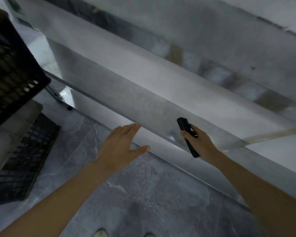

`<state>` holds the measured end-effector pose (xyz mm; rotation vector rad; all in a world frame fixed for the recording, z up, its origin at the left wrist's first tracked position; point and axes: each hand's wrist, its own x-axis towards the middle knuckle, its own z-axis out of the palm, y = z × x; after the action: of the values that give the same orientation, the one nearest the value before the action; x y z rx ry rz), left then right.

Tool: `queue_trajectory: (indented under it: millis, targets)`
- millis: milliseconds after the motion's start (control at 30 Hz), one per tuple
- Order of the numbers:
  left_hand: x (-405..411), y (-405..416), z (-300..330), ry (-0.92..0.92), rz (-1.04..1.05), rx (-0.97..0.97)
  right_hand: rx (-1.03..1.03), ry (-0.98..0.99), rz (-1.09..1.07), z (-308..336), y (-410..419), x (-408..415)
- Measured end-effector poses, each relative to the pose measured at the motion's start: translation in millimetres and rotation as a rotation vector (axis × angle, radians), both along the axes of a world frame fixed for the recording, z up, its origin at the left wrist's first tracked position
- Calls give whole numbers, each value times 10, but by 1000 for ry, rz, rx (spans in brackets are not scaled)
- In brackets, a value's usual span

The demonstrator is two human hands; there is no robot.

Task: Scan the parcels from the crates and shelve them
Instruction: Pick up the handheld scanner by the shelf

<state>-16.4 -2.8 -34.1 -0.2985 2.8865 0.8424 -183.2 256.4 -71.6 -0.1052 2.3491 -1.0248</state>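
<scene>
Her right hand (199,141) grips the scanner (188,135); her left hand (120,144) hangs released, holding nothing. Best turn toward the crate (12,71) at nine o'clock and lift one parcel squarely.

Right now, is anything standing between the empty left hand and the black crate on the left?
Nothing visible does. The left hand is open over the edge of the grey shelf, and only bare floor lies between it and the black crate. The right hand holds the scanner.

scanner (188,135): black, slim, tilted, held | crates (10,65): black, slatted, left | parcels (229,77): blurred, shelved
</scene>
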Motion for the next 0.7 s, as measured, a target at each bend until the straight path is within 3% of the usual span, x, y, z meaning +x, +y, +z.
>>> queue_trajectory:
  millis: [267,700]
  targets:
    - [405,-122,1084,54,71,-29,-89,-185,55,964,-472,372]
    - [1745,-1360,3282,227,266,-240,-150,62,491,3352,-1893,1343]
